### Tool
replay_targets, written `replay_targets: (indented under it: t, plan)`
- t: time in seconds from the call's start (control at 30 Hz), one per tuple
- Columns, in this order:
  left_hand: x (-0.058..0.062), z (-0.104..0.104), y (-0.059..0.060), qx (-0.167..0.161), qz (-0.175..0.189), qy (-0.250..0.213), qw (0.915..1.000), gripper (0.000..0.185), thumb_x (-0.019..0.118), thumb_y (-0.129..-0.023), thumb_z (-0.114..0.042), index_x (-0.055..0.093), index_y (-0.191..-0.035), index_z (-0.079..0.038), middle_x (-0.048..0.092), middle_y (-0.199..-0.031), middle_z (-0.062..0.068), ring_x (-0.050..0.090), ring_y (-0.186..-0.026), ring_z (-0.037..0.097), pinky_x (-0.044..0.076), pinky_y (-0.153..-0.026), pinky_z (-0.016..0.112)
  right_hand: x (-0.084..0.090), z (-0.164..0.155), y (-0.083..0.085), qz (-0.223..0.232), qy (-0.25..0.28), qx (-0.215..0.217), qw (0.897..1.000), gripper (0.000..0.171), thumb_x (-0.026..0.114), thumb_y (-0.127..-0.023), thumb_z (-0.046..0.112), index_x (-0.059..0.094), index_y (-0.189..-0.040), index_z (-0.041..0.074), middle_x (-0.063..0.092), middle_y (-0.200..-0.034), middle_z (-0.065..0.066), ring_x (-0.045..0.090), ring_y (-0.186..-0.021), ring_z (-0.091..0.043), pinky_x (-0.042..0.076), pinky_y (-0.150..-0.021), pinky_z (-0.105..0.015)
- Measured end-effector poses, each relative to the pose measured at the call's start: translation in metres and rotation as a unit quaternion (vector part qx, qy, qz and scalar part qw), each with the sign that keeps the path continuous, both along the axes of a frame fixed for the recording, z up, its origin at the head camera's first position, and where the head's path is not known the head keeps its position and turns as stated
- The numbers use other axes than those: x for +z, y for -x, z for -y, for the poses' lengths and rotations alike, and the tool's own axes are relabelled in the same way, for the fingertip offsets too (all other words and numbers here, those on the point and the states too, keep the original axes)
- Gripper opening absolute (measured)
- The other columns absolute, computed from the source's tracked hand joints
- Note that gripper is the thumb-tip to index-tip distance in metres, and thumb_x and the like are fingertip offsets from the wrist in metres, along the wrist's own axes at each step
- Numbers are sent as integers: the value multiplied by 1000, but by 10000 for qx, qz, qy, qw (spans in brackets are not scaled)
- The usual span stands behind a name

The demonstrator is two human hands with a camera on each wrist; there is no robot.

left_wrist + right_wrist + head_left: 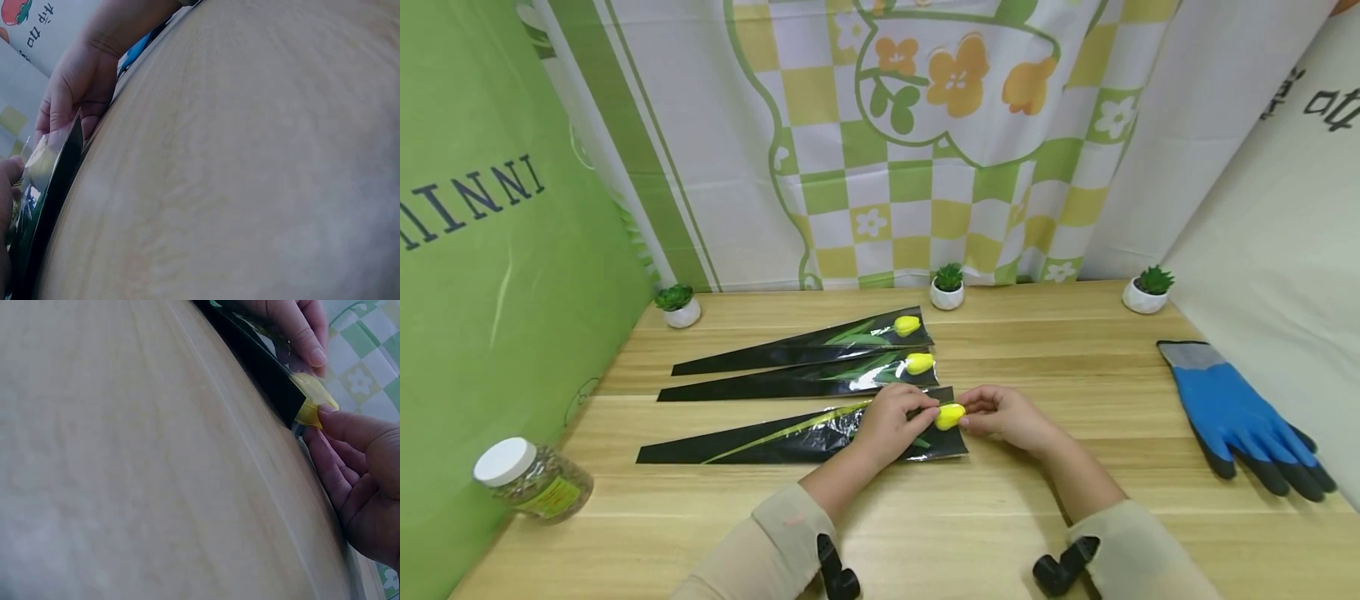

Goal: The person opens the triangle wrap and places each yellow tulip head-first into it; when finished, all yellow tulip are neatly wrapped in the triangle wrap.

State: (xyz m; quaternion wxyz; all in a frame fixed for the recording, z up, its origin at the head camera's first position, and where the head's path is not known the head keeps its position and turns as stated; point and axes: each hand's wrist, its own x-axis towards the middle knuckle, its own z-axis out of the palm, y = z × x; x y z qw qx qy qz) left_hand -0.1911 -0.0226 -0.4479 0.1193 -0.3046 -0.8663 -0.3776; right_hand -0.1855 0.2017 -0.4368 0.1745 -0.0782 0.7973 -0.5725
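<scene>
Three black plastic sleeves lie on the wooden table [925, 533], each with a yellow tulip inside. The nearest sleeve [775, 442] is the one being handled. My left hand [925, 412] grips the wide mouth of this sleeve [262, 372], fingers curled over it. My right hand [967, 417] pinches the yellow tulip bud [950, 416] at the sleeve's opening. In the right wrist view the bud [312, 403] sticks out past the black edge, with the right hand's fingertips [350, 425] on it. The left wrist view shows the sleeve [56, 181] edge-on.
Two more sleeved tulips [820, 342] [805, 379] lie behind. A blue and black glove [1240, 417] lies at the right. A white-capped jar [531, 479] lies on its side at the left edge. Three small potted plants [947, 287] stand along the back by the curtain.
</scene>
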Motion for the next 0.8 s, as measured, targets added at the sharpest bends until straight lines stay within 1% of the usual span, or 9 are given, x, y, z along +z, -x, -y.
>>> replay_targets:
  t: [0.13,0.3,0.47,0.63,0.8]
  plan:
    - [-1,0,0,-12,30,-51,10000,15,70,-91,-22,78,-99,-12,73,-97,1,64,-94,16,54,-87,32,-2,4,3,-124,-250,-51,9996,38,73,-88,11,61,-120,-6,68,-108,-14,63,-92,-13,55,-77,-20]
    - [0,0,0,-34,49,-83,9999,15,70,-92,-22,78,-98,-11,73,-96,1,64,-94,16,54,-86,32,-3,8,5,-195,-379,-104,9990,35,74,-87,11,64,-115,-5,66,-100,-10,60,-86,-13,54,-72,-20]
    - [1,1,0,-61,52,-62,9999,15,70,-91,-22,78,-99,-11,73,-96,1,64,-94,17,54,-86,31,-3,12,4,-163,-241,23,9996,32,73,-88,11,64,-113,-6,65,-96,-7,60,-84,-10,56,-72,-20]
    - [1,2,0,-58,105,-5,9999,16,70,-91,-23,78,-99,-12,73,-97,1,64,-95,17,53,-88,31,-3,14,4,-92,-61,107,9999,34,72,-89,9,63,-116,-9,66,-97,-7,61,-85,-8,56,-74,-19]
    - [0,2,-1,-73,67,110,9999,16,70,-92,-24,78,-99,-13,73,-97,0,64,-96,17,53,-87,30,-2,12,4,-71,-66,122,9999,36,71,-89,10,63,-118,-9,68,-99,-8,61,-87,-9,56,-75,-19]
